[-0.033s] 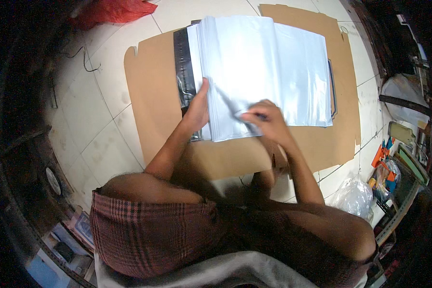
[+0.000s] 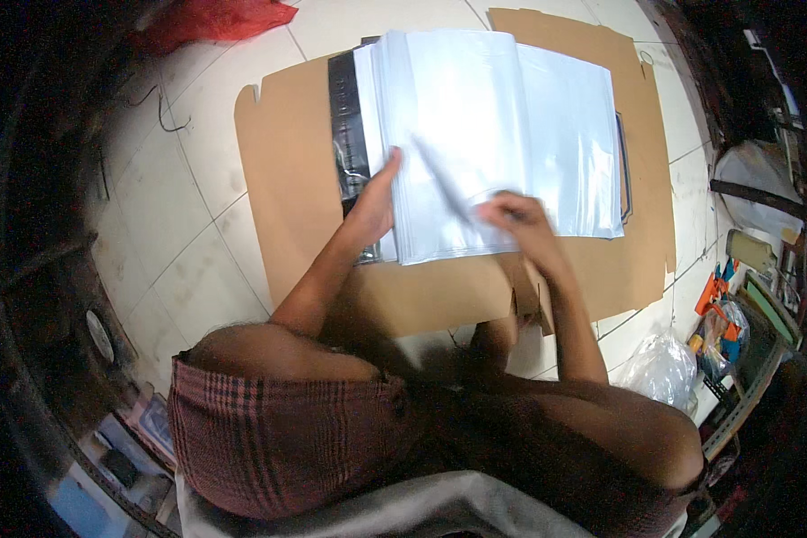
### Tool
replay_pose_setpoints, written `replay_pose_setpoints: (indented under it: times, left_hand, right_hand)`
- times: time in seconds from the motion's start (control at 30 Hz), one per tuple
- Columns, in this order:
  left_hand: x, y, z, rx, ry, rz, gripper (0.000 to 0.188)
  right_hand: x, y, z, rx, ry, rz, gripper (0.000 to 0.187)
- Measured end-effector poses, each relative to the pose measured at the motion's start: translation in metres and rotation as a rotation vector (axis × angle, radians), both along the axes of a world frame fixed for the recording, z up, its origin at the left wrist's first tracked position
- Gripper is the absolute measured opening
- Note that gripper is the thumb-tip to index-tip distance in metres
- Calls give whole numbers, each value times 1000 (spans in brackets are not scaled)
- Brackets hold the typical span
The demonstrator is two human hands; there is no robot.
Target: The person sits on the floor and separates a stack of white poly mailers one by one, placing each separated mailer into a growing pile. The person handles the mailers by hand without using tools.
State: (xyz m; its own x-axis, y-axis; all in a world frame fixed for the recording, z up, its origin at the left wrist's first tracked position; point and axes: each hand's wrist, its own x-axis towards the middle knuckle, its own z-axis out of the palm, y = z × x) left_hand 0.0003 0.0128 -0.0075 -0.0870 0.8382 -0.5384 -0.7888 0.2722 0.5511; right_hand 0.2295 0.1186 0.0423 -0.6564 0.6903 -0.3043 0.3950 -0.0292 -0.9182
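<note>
A stack of glossy white plastic sheets [image 2: 462, 99], like mailing bags, lies on flattened brown cardboard, with a black strip [image 2: 350, 121] along its left side. The sheets are folded into a thick layered edge on the left. My left hand [image 2: 374, 208] is closed at that edge, its thumb side up against the layers; some of its fingers are hidden. Over the lower middle of the sheets, my right hand [image 2: 522, 220] is closed round the near end of a long, narrow dark knife-like tool [image 2: 441, 184]. Motion blurs the tool, and its tip points away to the upper left.
The brown cardboard [image 2: 287, 161] spreads over a white tiled floor [image 2: 184, 260]. A red plastic bag [image 2: 229, 20] lies at the far left. On the right sit a clear plastic bag [image 2: 659, 368] and orange-handled items [image 2: 713, 291] by a shelf. My bent knee [image 2: 269, 359] is close below the cardboard.
My right hand has moved a little to the right with the knife-like tool, which now lies farther right over the sheets. My left hand stays at the layered edge.
</note>
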Motion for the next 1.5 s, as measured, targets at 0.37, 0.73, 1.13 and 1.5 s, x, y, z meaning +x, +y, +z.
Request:
replay_pose_setpoints:
  times: [0.37,0.73,1.13,1.5]
  left_hand:
    - [4,3,3,-21,76,-33,51]
    - [4,11,8,-57,-75,113,58]
    - [5,6,10,-93,156,-49,51]
    - [7,9,5,-4,-14,101,63]
  right_hand:
    - [-4,-13,55,677,-148,-100,33]
    - [-18,-14,-3,450,-66,172,13]
    - [57,-4,62,586,-25,-322,31]
    - [-42,-33,0,656,-262,152,30]
